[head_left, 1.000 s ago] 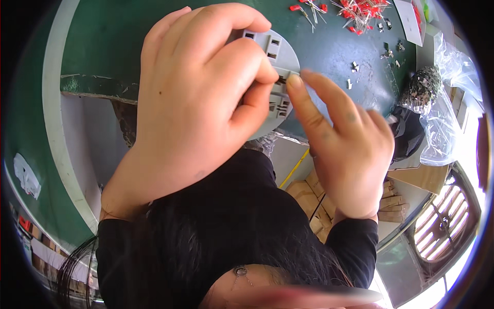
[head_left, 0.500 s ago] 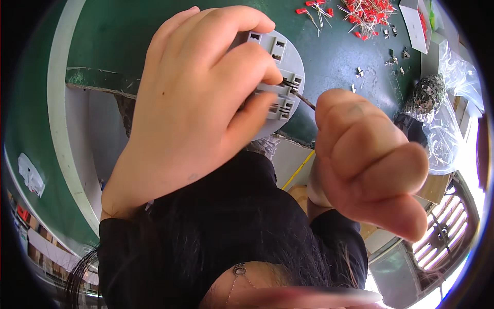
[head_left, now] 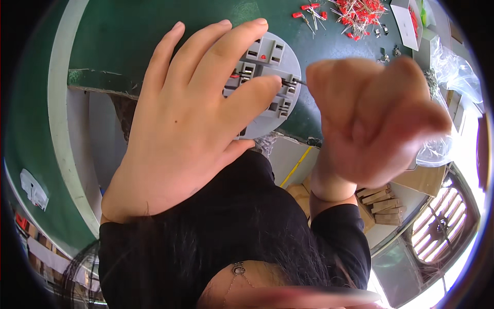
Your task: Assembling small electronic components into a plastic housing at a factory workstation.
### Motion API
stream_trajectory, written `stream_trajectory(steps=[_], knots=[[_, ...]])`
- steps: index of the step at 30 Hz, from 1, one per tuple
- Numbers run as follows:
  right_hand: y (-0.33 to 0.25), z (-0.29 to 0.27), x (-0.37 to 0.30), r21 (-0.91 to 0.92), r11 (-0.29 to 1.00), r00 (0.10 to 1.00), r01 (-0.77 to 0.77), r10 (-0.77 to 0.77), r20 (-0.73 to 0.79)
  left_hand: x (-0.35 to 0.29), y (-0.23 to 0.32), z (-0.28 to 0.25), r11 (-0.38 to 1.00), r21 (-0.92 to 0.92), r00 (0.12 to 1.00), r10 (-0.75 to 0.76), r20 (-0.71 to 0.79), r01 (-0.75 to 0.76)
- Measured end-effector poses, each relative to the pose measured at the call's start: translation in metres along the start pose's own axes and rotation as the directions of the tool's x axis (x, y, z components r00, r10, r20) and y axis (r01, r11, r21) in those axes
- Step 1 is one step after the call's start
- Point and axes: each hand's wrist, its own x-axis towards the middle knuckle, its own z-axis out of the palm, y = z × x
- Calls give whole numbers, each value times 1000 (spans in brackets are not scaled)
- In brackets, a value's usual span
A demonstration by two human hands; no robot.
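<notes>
Filling the upper view: green tabletop (head_left: 113, 41), near edge chipped. Next in size, left hand (head_left: 175, 113), back upward, fingers splayed, lying across the left part of a gray round disc (head_left: 289, 61); index fingertip at a slotted block, middle fingertip by the upper rim. Cannot tell how firmly it bears down. Right hand (head_left: 373, 113) just right of the disc, blurred, fingers curled in around a dark tool (head_left: 301, 82), handle hidden. The disc sits at the table's near edge, partly covered by the left hand; at least 3 raised gray blocks (head_left: 265, 51) show on it. Clear plastic bag (head_left: 458, 62), crumpled, at far right. White box (head_left: 406, 26) left of the bag, red parts inside. Heap of red components (head_left: 357, 15) beside the box, wire leads tangled; a few similar pieces (head_left: 311, 14) lie loose to the left. Tool's thin shaft reaches the right-hand block; contact at its tip unclear. Small metal clips (head_left: 385, 56) scattered below the box. Smallest: 1 red dot (head_left: 263, 57) in the upper block.
</notes>
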Motion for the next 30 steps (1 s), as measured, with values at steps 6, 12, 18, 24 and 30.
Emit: stream_trajectory(steps=[6,12,18,24,30], knots=[[-16,1,5,-188,982,985,35,-66,-162,24,-4,5,993,-82,992,78,-95,-86],[-63,-32,-3,-162,966,964,203,-227,-141,32,-6,-26,989,-133,965,24,-261,-60],[-30,-28,-35,-844,436,926,-313,-57,-373,-62,-69,-77,972,-12,719,-182,-671,235],[-21,-62,-61,-857,388,938,-339,70,-339,-159,-159,-108,552,266,523,-381,-763,790],[-35,-97,-65,-888,380,952,-259,-57,-302,-248,-105,-109,72,115,135,-612,-779,991]])
